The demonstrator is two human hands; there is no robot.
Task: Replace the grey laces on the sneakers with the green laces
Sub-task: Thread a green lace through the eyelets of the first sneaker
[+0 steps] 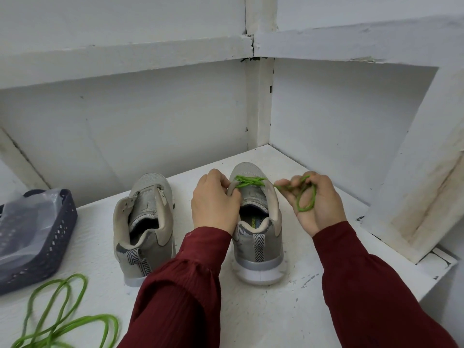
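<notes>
A green lace [249, 182] was threaded across one sneaker [258, 237] on the white tabletop [251, 310], its loose end coiled and gripped in the right hand [313, 204]. The sneaker's edge was pinched by the left hand [216, 204]. A plastic bag [22, 222] was held in a dark basket [66, 222].

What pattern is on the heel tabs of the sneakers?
A black-and-white herringbone, clearest on the right sneaker's heel tab in the head view.
</notes>
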